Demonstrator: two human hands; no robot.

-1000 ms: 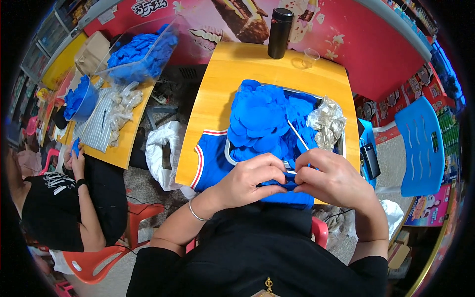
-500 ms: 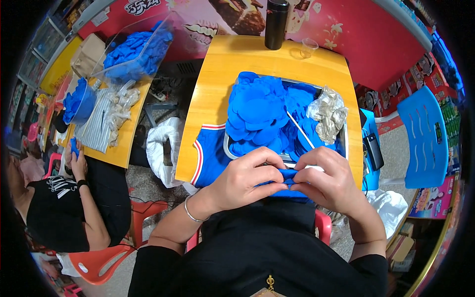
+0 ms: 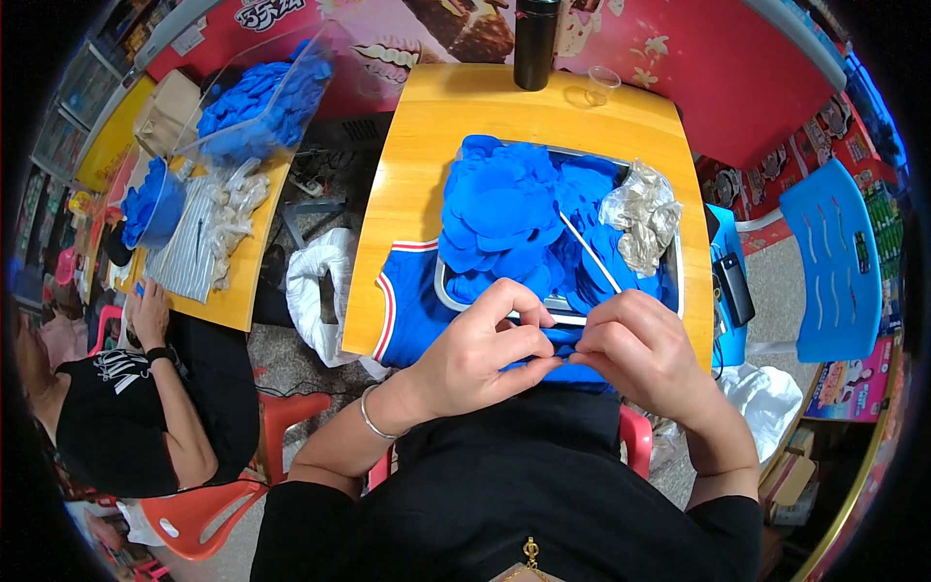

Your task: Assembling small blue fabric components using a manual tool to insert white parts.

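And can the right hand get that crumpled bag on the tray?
Probably yes: the crumpled bag lies just ahead of the right hand, with only the tray rim and flat blue pieces between. But that hand seems to be pinching blue material, so it may have to let go first.

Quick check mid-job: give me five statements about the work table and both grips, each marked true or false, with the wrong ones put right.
1. The left grip and right grip meet at a blue piece on the near side of the metal tray. True.
2. The metal tray has no blue in it. False: a heap of rounded blue pieces fills its left part.
3. A crumpled plastic bag lies at the metal tray's right end. True.
4. A clear cup is to the right of the black bottle. True.
5. The black bottle is lying on its side. False: it stands upright.
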